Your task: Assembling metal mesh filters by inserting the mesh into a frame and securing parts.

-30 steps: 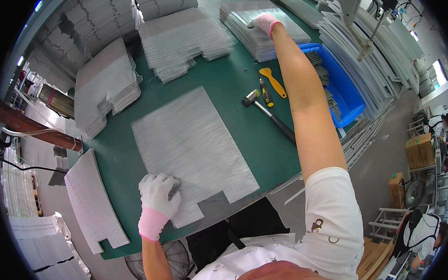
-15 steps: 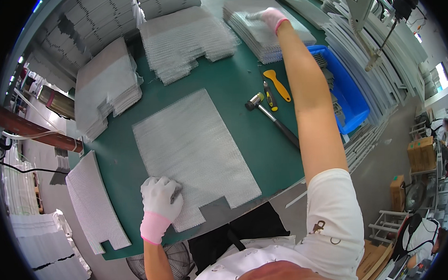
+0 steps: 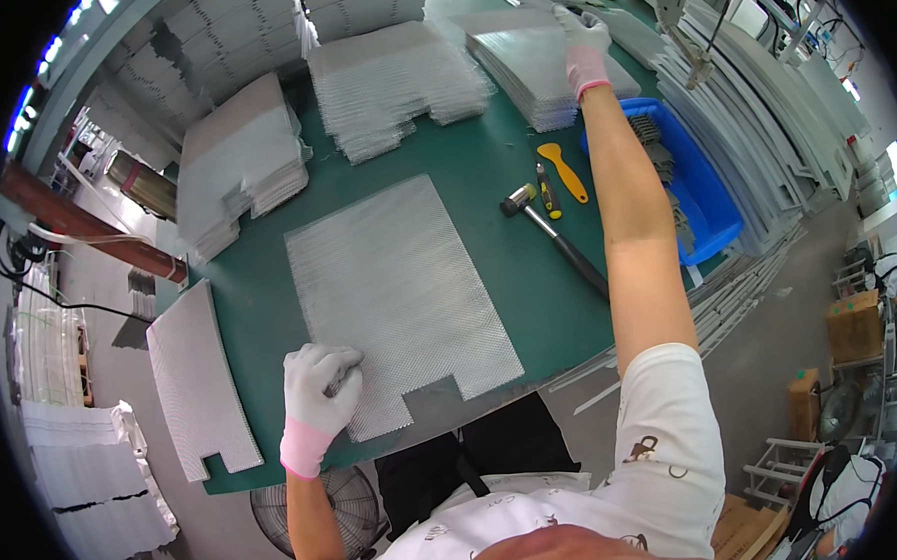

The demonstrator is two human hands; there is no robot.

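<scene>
My left hand (image 3: 320,391), in a white glove with a pink cuff, rests at the near left edge of a silvery mesh sheet (image 3: 399,292). Its fingers are curled in; whatever may be inside them is hidden. The sheet lies flat on the green table (image 3: 256,338), a notch cut in its near edge. My right arm is stretched far forward. That gloved right hand (image 3: 586,49) is over the right part of a stack of mesh sheets (image 3: 524,61); its fingers bend at the far side, and their tips cannot be made out.
Two more stacks of notched mesh, a left stack (image 3: 238,154) and a middle stack (image 3: 390,77), stand at the back. A hammer (image 3: 557,240), a cutter knife (image 3: 548,191) and a yellow scraper (image 3: 564,173) lie beside a blue bin (image 3: 710,193). Another sheet (image 3: 203,391) lies left.
My right hand has shifted right across the far stack, from its top toward its far right side. My left hand stays by the near sheet, its fingers more tightly curled. The view has shifted slightly.
</scene>
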